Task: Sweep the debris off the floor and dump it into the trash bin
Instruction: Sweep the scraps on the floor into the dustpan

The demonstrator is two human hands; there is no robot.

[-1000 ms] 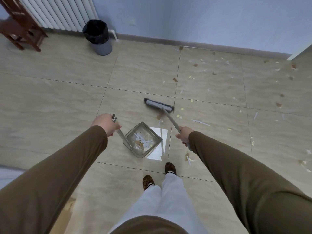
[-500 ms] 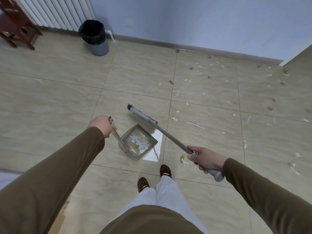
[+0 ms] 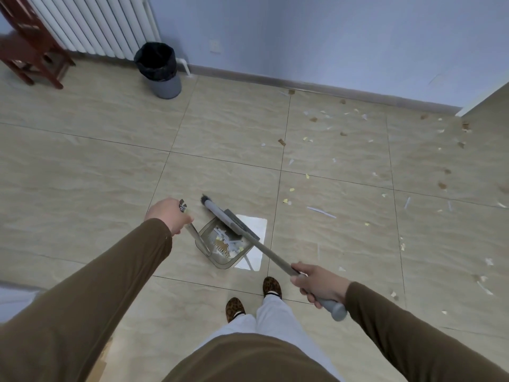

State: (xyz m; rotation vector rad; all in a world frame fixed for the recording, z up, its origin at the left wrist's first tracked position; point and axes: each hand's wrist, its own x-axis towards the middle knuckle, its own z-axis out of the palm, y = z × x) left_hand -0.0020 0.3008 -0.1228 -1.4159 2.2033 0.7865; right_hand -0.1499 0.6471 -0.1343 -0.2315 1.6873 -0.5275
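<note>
Broom (image 3: 264,250) diagonal, head far-left

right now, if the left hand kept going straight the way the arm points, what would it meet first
Probably nothing soon: past the left hand lies bare beige tiled floor, then the dark red wooden chair and white ribbed radiator by the wall. Depth is unclear.

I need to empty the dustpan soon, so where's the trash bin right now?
The trash bin stands at the far left of the head view, against the wall beside the white radiator, well beyond the dustpan.
</note>
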